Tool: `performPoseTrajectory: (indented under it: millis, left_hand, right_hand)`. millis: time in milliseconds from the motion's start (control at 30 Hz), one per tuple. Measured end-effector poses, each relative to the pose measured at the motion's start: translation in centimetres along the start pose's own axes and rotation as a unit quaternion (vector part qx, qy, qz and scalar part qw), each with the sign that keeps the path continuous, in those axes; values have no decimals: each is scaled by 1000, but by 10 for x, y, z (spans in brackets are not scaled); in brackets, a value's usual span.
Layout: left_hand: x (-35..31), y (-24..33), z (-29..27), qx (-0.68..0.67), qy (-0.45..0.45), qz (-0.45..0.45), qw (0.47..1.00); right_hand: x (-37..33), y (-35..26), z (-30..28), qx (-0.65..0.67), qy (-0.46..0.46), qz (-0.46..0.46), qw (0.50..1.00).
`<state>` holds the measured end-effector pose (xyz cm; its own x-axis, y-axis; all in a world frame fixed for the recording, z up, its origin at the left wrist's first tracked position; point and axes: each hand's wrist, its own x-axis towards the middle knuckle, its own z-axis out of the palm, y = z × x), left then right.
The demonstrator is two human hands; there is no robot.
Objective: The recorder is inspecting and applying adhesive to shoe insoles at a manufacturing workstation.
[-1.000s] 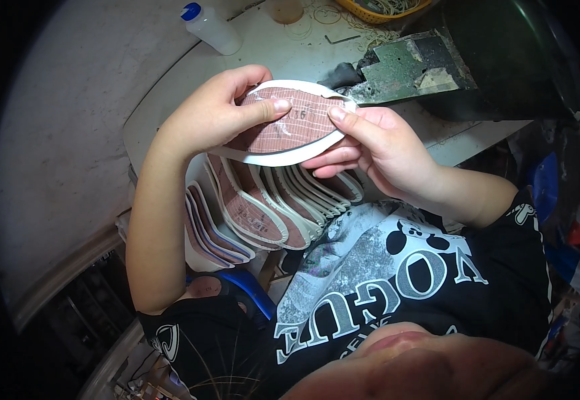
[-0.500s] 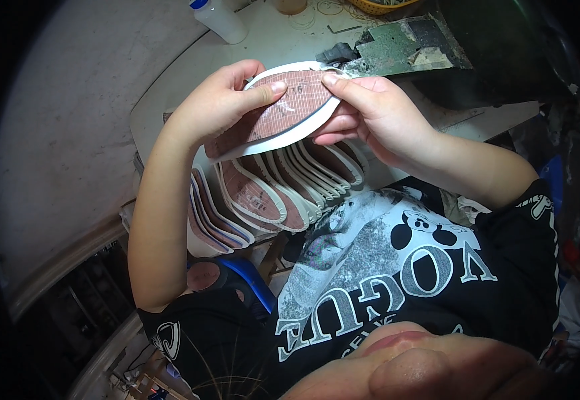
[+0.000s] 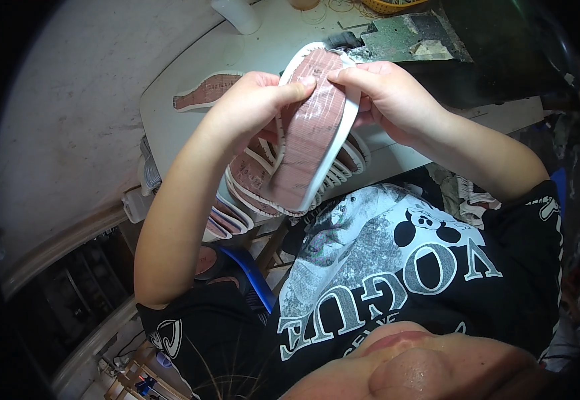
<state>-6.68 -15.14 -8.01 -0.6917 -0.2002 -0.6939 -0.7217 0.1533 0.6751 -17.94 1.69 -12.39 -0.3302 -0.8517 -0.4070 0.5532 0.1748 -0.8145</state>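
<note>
Above the table's near edge I hold a shoe insole [image 3: 310,133], pinkish brown with a white edge strip, its narrow lower end slanting toward me. My left hand [image 3: 260,103] grips its left side, thumb pressed on the brown face and fingers behind. On the upper right edge my right hand [image 3: 390,87] pinches it between thumb and fingers, partly hidden. Beneath hangs a row of similar insoles [image 3: 246,173], partly covered by the held one. A further group of insoles [image 3: 230,217] leans lower left. One more insole [image 3: 210,91] lies on the table beyond my left forearm.
The pale table [image 3: 170,133] has a curved left edge beside a wall. At its back stand a white bottle [image 3: 238,17] and a yellow basket [image 3: 393,5]. A worn green plate [image 3: 403,40] juts from a dark machine at the right. A blue stool edge [image 3: 253,273] shows below.
The held insole has turned from lying crosswise to nearly lengthwise, its lower end swinging toward me. Both hands keep their grip. The insole behind my left forearm has come into fuller view.
</note>
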Motion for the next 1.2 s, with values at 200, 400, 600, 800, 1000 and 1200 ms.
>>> performPoseTrajectory:
  millis: [200,400,600,800,1000,1200]
  left_hand:
    - [-7,5,13,-52,15,-23,998]
    - [-15,11,0,-21,-19,-7,1000]
    - [-8,3,5,-115,37,1,993]
    - [-7,4,9,-134,91,7,987]
    - [2,0,2,-128,117,19,985]
    - [23,4,-16,-129,96,43,986]
  right_hand:
    - [-21,5,0,-56,-68,17,996]
    - [-3,13,-7,-49,-65,-41,996]
    - [-11,24,-5,-9,-49,-64,997]
    - [-49,54,-24,-100,-198,134,966]
    - [-66,58,-15,7,-98,105,990]
    - [-66,47,1,72,-41,52,995]
